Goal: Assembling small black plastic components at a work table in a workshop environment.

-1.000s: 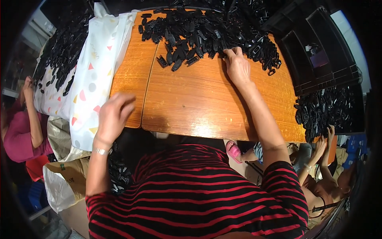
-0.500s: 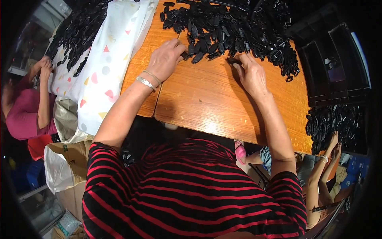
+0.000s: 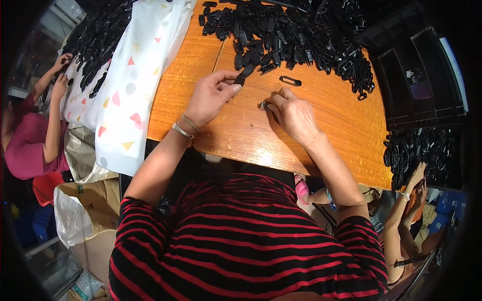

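Observation:
My left hand [image 3: 213, 98] is closed, pinching a small black plastic buckle part [image 3: 240, 80] between thumb and fingertips, just in front of the pile. To its right, my right hand [image 3: 292, 114] hovers low over the wooden tabletop [image 3: 231, 128], fingers bent in a pinch. A small dark piece with a light glint [image 3: 262, 106] shows at those fingertips; its kind is too small to make out. Beyond that hand lies a loose black oblong frame piece [image 3: 290, 81] with an open middle. A large pile of black plastic buckle parts [image 3: 281, 37] covers the far side.
A white cloth with coloured shapes [image 3: 125, 95] hangs over the table's left side. Black crates [image 3: 424, 80] stand at the right, above another heap of black parts [image 3: 419, 155]. Co-workers' hands [image 3: 61, 70] show at far left, and others [image 3: 417, 180] at lower right.
My left hand has drawn back from the pile with the buckle part. My right hand has moved left and nearer to me. The oblong frame piece now lies uncovered on the table.

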Demonstrator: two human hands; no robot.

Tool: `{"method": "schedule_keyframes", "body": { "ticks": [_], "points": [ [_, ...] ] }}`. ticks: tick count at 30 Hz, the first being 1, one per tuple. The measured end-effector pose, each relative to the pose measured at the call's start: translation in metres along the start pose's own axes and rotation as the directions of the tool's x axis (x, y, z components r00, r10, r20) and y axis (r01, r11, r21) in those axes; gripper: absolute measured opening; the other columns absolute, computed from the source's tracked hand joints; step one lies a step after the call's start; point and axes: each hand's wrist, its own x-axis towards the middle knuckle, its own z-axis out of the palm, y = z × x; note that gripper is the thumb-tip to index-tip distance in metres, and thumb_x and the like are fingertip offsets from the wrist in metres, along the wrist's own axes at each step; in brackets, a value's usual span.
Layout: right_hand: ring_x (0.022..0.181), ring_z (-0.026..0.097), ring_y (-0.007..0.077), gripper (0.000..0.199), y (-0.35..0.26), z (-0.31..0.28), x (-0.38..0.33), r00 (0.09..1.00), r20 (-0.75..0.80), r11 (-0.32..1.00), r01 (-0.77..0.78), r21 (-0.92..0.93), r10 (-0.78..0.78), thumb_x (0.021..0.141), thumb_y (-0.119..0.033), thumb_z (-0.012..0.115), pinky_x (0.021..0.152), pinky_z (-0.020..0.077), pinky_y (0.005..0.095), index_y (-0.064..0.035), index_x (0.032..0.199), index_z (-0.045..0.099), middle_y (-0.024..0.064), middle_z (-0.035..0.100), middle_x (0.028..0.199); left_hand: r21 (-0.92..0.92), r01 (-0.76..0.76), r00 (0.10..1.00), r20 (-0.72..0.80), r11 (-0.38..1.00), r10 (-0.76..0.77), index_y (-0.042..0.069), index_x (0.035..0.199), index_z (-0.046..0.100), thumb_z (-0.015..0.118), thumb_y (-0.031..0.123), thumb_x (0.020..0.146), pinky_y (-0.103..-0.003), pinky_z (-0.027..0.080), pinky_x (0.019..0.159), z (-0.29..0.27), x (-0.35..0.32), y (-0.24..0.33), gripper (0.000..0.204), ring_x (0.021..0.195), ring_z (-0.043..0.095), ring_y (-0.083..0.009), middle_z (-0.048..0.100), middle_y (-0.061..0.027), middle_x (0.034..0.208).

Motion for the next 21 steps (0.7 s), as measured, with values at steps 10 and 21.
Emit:
{"method": "schedule_keyframes", "body": {
  "ticks": [10, 21],
  "points": [
    [0.076, 0.064, 0.0345, 0.020, 0.002, -0.003, -0.011, 0.999, 0.028, 0.999, -0.025, 0.046, 0.024, 0.083, -0.010, 0.070, 0.064, 0.0525, 0.0407, -0.0023, 0.101, 0.063, 0.0151, 0.059, 0.092, -0.422, 0.151, 0.989, 0.074, 0.894, -0.132, 0.000, 0.117, 0.059, 0.062, 0.007, 0.092, -0.017, 0.043, 0.060, 0.019, -0.016, 0.011, 0.026, 0.067, 0.052, -0.0028, 0.065, 0.0000, 0.089],
    [0.069, 0.060, 0.0120, 0.018, -0.040, 0.001, -0.002, 0.927, -0.327, 0.856, 0.010, 0.517, 0.187, 0.085, -0.002, 0.067, 0.056, 0.0468, 0.0235, 0.0009, 0.102, 0.061, 0.0077, 0.058, 0.090, -0.385, 0.019, 0.998, 0.061, 0.923, 0.005, -0.002, 0.116, 0.058, 0.063, 0.004, 0.090, -0.017, 0.045, 0.062, 0.031, -0.026, 0.018, 0.027, 0.073, 0.057, -0.0031, 0.064, -0.0009, 0.091]
  ]
}}
